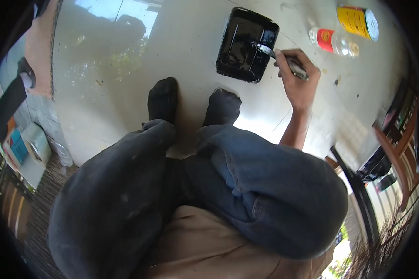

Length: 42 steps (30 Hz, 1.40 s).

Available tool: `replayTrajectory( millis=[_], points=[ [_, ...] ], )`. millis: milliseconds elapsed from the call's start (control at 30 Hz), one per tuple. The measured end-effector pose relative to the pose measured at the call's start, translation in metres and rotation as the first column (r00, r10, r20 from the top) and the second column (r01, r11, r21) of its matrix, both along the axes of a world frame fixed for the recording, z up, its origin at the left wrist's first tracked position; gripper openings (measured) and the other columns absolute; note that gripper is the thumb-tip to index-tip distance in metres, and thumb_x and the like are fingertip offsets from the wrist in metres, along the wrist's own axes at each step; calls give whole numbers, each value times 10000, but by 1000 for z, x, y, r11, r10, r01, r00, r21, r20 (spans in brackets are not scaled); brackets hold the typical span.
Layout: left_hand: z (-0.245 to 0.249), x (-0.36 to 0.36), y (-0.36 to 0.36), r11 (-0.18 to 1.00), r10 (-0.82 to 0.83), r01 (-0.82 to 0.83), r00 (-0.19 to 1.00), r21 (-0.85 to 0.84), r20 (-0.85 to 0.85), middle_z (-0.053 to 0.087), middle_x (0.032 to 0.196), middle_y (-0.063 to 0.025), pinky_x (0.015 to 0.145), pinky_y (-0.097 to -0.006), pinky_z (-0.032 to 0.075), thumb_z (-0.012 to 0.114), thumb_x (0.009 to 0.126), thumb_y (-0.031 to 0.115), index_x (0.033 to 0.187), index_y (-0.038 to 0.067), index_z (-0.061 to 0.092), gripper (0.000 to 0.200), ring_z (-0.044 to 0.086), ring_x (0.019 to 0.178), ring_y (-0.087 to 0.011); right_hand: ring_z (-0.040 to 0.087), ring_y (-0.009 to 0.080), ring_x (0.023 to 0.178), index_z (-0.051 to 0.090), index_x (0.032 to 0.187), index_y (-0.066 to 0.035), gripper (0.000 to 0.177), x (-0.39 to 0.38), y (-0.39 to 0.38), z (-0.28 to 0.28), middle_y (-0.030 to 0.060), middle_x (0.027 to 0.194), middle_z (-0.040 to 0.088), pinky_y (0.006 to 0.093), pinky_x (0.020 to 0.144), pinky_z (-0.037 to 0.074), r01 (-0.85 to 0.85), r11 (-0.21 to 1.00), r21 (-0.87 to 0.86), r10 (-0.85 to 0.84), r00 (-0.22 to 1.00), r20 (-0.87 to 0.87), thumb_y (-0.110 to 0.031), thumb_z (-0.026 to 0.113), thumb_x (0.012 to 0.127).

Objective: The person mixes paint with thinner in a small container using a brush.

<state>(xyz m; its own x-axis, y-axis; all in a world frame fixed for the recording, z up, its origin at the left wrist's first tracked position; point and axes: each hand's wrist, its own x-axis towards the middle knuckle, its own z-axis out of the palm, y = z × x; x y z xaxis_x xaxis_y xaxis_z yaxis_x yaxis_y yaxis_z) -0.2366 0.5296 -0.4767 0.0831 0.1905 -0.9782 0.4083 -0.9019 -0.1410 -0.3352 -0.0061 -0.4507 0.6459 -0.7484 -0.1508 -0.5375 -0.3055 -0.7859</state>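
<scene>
My right hand is closed around the handle of a paintbrush. The brush's dark bristle end reaches over the right side of a black tray, which lies on the floor and holds glossy dark liquid that looks like paint. Whether the bristles touch the liquid is hard to tell. To the right of the hand, a clear bottle with a red label lies on its side. Beyond it is a yellow can with a pale end. My left hand is out of view.
My feet in dark socks are on the pale, shiny floor, just short of the tray. Bent knees in dark jeans fill the lower view. Wooden furniture stands at right; a rack with papers is at left.
</scene>
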Motion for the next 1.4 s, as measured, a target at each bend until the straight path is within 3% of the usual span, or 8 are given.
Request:
replayTrajectory(
  millis=[100, 200, 300, 400, 567, 867, 1000, 1400],
  points=[
    [9, 58, -41, 984, -175, 174, 984, -25, -41, 682, 882, -137, 696, -358, 502, 824, 790, 175, 1186, -17, 606, 491, 672, 842, -287, 590, 73, 623, 707, 932, 9, 142, 4, 4, 4, 48, 708, 674, 227, 595, 475, -61, 998, -21, 62, 995, 77, -130, 731, 921],
    [17, 116, -113, 881, -404, 446, 882, -156, 241, 683, 886, -137, 694, -361, 501, 830, 785, 179, 1199, -16, 603, 511, 673, 844, -294, 614, 98, 621, 695, 959, -12, 150, 12, 5, 20, 78, 710, 673, 265, 610, 499, -95, 989, -111, 101, 994, 48, -135, 752, 893],
    [30, 144, -198, 603, -399, 733, 618, -313, 678, 676, 1066, -175, 801, -387, 509, 896, 717, 263, 1337, 4, 546, 757, 654, 985, -309, 712, 327, 700, 678, 997, -36, 180, 19, 5, 27, 167, 741, 691, 358, 655, 553, -26, 992, -123, 36, 996, 80, -164, 738, 887],
    [11, 147, -273, 154, -235, 900, 435, -409, 869, 548, 1349, -224, 1012, -444, 454, 944, 622, 349, 1478, 4, 381, 1081, 537, 1238, -368, 706, 315, 668, 685, 912, -13, 177, 16, 5, 31, 157, 718, 684, 350, 623, 545, 4, 982, -188, 23, 989, 143, -167, 763, 874],
    [-69, 125, -366, -138, -165, 860, 469, -491, 868, 201, 1594, -297, 1224, -518, 170, 980, 466, 449, 1560, -50, 67, 1509, 137, 1507, -451, 693, 203, 585, 681, 797, 0, 156, 1, 12, 41, 113, 679, 683, 310, 553, 522, 33, 992, -119, -25, 997, 70, -103, 785, 850],
    [-114, 111, -407, -287, 5, 948, 148, -140, 989, 153, 1607, -316, 1187, -592, 162, 888, 563, 530, 1524, -72, 236, 1309, 227, 1477, -448, 664, 129, 587, 674, 771, 15, 152, -8, 36, 23, 83, 677, 675, 276, 552, 509, -89, 996, 14, 89, 996, 6, -59, 775, 856],
    [-102, 118, -418, -371, -42, 906, 204, -205, 978, 185, 1612, -283, 1188, -554, 194, 878, 572, 528, 1530, -67, 223, 1304, 288, 1449, -421, 675, 252, 588, 653, 811, 18, 152, 0, 33, 16, 129, 706, 675, 334, 585, 524, -99, 992, 82, 97, 995, 39, -80, 756, 867],
    [-83, 143, -461, -594, -240, 739, 213, -317, 947, 335, 1571, -186, 1126, -531, 260, 903, 501, 373, 1549, -18, 209, 1316, 356, 1403, -361, 551, 84, 470, 699, 753, 7, 292, -8, 0, 11, 43, 555, 601, 260, 451, 416, 49, 882, 469, -45, 999, -19, -215, 734, 940]
  ],
)
